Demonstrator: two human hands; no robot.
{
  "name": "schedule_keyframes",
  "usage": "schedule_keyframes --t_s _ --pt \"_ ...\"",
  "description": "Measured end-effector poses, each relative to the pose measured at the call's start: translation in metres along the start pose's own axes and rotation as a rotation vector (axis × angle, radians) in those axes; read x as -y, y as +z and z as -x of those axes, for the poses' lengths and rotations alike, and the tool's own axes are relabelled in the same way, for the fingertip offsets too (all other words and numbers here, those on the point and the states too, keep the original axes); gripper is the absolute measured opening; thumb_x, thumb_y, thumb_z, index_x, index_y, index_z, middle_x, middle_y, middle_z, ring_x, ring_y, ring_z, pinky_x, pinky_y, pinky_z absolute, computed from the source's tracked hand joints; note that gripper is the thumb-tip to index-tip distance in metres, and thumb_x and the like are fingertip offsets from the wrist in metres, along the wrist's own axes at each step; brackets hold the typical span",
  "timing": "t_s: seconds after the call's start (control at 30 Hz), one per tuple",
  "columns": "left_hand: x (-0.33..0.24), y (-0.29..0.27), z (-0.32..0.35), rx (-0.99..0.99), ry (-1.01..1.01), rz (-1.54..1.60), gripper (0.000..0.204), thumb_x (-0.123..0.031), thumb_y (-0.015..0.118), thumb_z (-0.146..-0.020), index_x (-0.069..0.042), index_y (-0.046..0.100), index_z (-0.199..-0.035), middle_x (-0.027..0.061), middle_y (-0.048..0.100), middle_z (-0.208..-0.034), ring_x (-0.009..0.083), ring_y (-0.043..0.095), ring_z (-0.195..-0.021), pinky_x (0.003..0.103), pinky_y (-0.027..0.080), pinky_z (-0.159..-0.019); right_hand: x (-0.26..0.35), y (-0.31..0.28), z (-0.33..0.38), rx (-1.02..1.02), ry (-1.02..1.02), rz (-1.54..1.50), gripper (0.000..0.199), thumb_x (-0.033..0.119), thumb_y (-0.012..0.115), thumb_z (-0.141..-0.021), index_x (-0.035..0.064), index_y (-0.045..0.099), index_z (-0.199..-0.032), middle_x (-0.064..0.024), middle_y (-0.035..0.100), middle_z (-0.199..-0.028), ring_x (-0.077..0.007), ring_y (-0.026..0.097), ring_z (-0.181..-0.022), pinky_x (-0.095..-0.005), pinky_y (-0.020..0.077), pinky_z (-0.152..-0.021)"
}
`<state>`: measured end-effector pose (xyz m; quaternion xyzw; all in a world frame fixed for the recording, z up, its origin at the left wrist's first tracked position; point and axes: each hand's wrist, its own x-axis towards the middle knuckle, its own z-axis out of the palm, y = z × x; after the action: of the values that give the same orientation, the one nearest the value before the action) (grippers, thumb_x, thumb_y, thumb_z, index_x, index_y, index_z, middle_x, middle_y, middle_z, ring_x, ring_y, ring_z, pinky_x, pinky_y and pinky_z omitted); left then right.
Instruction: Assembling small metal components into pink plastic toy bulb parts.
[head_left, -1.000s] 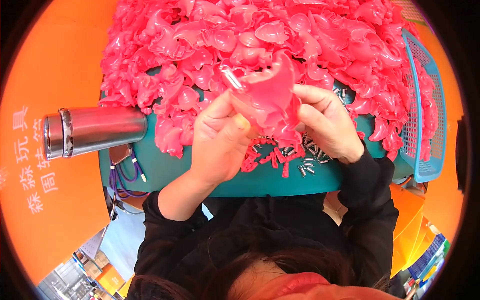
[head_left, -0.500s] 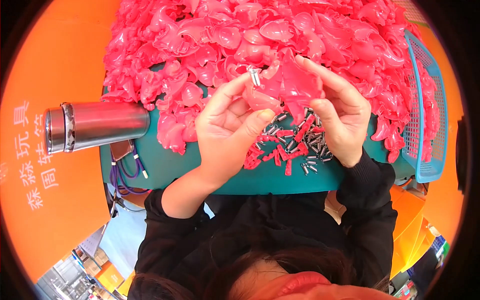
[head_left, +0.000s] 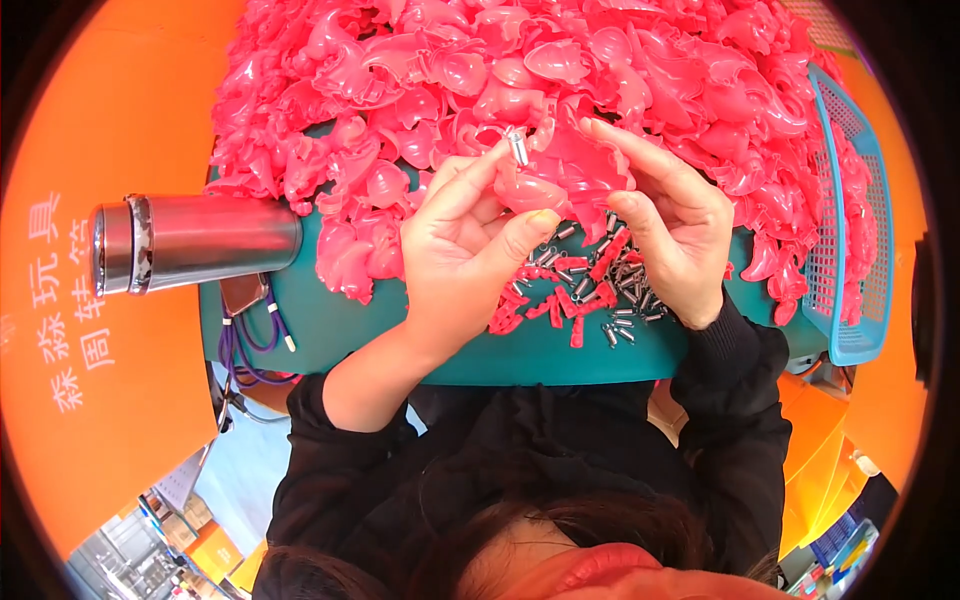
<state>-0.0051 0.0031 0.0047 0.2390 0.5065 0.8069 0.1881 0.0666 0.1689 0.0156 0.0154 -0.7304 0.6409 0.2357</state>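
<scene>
Above the table, my left hand [head_left: 455, 245] pinches a glossy pinkish-red plastic shell piece [head_left: 530, 193] between thumb and fingers. A small shiny metal cylinder [head_left: 518, 150] stands at the upper edge of that piece, by my left fingertips. My right hand [head_left: 680, 220] grips a second, curved shell piece [head_left: 595, 165] by its right side, thumb below and fingers above. The two pieces are side by side, edges touching or nearly so; I cannot tell if they are joined. Beneath my hands lie several small metal cylinders [head_left: 630, 285] mixed with small red plastic parts [head_left: 575, 300].
A large heap of pinkish-red shells [head_left: 480, 75] covers the far part of the green table [head_left: 500, 370]. At left lies a metal thermos [head_left: 220, 245], beside a purple cord [head_left: 240, 350]. A blue plastic basket [head_left: 870, 335] holding more shells stands at the right.
My right hand has moved slightly left, bringing its shell closer to the left piece and tilting it. My left hand has shifted a little to the right. Both keep their holds.
</scene>
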Motion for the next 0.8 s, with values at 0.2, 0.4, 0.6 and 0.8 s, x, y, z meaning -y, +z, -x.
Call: schedule_keyframes --t_s 0.2,0.4,0.6,0.8 --pt "0.002 -0.0023 -0.0016 0.036 0.045 -0.054 0.054 0.013 0.063 -0.079 0.009 0.042 -0.129 0.0072 0.045 -0.109 0.0239 0.059 -0.104 0.034 0.052 -0.092 -0.0005 0.0018 -0.0011 -0.023 -0.007 -0.019 0.036 -0.001 0.063 -0.084 -0.0013 0.059 -0.12 -0.0115 0.066 -0.108 -0.0129 0.063 -0.094 -0.0261 0.0509 -0.084" --pt "-0.0026 0.0012 -0.0023 0.04 0.025 -0.069 0.054 0.012 0.064 -0.079 0.009 0.043 -0.129 0.007 0.045 -0.11 0.0227 0.059 -0.105 0.034 0.052 -0.093 -0.0015 0.0009 -0.0015 -0.017 -0.038 0.097 0.037 -0.001 0.065 -0.081 0.0008 0.061 -0.118 -0.0111 0.068 -0.103 -0.0128 0.064 -0.093 -0.0256 0.0515 -0.082" --pt "-0.0018 0.0004 -0.0031 0.044 0.047 -0.087 0.054 0.012 0.064 -0.079 0.009 0.044 -0.129 0.0072 0.045 -0.11 0.0229 0.059 -0.105 0.034 0.053 -0.092 -0.0014 0.0035 -0.0013 -0.036 -0.05 0.089 0.037 -0.001 0.066 -0.081 0.0012 0.062 -0.117 -0.0114 0.068 -0.103 -0.0127 0.065 -0.091 -0.0258 0.052 -0.081" --pt "-0.0022 0.0004 -0.002 0.04 0.041 -0.053 0.054 0.012 0.064 -0.079 0.009 0.044 -0.129 0.0073 0.045 -0.11 0.0227 0.059 -0.104 0.034 0.053 -0.091 -0.0017 0.0037 -0.0005 -0.029 -0.044 0.089 0.037 -0.001 0.066 -0.08 0.0014 0.062 -0.117 -0.0123 0.068 -0.105 -0.0138 0.065 -0.092 -0.0263 0.0523 -0.081"
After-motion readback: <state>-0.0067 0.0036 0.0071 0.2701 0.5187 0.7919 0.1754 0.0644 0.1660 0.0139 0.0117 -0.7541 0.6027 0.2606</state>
